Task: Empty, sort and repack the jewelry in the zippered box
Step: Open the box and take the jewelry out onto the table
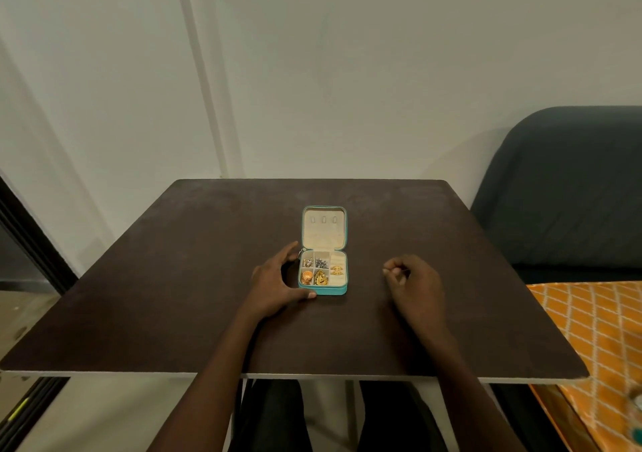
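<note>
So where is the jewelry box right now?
The open jewelry box lies mid-table, between both hands; the left hand touches its left side.

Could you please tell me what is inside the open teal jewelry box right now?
The jewelry box tray holds silver pieces in its far-left cells, gold pieces nearer, and gold earrings on the right. Its lid pocket's contents are hidden.
</note>
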